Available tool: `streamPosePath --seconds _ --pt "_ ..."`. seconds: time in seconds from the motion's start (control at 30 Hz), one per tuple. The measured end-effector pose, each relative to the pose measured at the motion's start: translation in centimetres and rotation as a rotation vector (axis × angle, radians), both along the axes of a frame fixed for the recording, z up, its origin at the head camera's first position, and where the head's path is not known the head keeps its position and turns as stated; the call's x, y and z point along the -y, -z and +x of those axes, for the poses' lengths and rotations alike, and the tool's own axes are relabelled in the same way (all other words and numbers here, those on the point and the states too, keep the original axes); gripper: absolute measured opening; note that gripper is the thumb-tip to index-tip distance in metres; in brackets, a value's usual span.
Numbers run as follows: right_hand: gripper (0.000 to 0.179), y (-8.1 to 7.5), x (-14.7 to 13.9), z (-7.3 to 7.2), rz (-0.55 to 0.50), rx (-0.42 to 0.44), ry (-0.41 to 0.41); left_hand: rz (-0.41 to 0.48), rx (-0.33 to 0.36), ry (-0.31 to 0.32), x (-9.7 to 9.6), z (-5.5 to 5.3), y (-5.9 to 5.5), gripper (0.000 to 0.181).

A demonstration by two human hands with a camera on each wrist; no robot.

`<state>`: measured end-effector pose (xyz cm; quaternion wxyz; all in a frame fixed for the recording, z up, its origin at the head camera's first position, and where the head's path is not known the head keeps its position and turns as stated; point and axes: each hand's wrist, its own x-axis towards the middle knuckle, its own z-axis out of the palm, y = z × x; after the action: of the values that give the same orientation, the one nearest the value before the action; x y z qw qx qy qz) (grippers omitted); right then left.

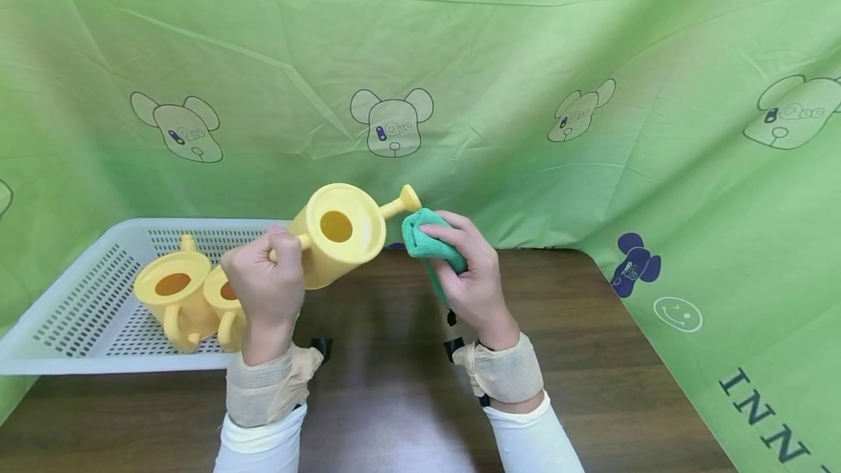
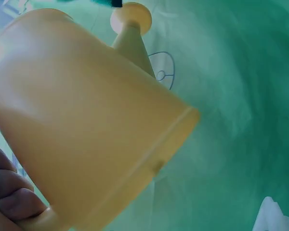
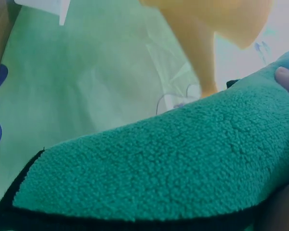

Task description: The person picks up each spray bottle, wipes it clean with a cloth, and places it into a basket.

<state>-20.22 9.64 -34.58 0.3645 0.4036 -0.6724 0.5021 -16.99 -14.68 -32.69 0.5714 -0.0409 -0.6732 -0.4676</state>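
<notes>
My left hand [image 1: 266, 276] grips the handle of a yellow watering can [image 1: 342, 236], held up above the table and tilted, its round top opening facing me. The can's smooth side [image 2: 86, 110] fills much of the left wrist view, with curled fingers [image 2: 12, 187] at the handle. In my right hand [image 1: 473, 279] is a folded green cloth [image 1: 427, 236], pinched between thumb and fingers just beside the spout's flared head [image 1: 410, 198]. Dark edging borders the fuzzy cloth [image 3: 159, 163] in the right wrist view.
A white perforated basket [image 1: 79, 298] stands on the left of the brown wooden table [image 1: 578, 356]. Inside it are two more yellow watering cans, one nearer the left [image 1: 174, 290] and one [image 1: 223, 298] partly behind my left hand. A green printed curtain [image 1: 486, 57] hangs behind and to the right.
</notes>
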Motion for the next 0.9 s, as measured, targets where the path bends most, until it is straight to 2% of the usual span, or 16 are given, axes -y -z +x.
streamPosePath --seconds 0.2,0.4,0.73,0.9 --pt "0.037 0.2 0.9 0.3 0.03 0.041 0.057 -0.103 -0.046 -0.015 -1.0 -0.4 0.4 0.043" --pt "0.044 0.5 1.3 0.4 0.07 0.088 0.108 -0.148 -0.059 -0.004 -1.6 -0.5 0.6 0.04" --pt "0.036 0.9 1.1 -0.3 0.076 0.13 0.193 -0.294 -0.082 0.028 -2.3 -0.6 1.0 0.034" --pt "0.031 1.0 0.9 -0.5 0.083 0.138 0.238 -0.363 -0.064 0.059 -2.7 -0.7 1.3 0.035"
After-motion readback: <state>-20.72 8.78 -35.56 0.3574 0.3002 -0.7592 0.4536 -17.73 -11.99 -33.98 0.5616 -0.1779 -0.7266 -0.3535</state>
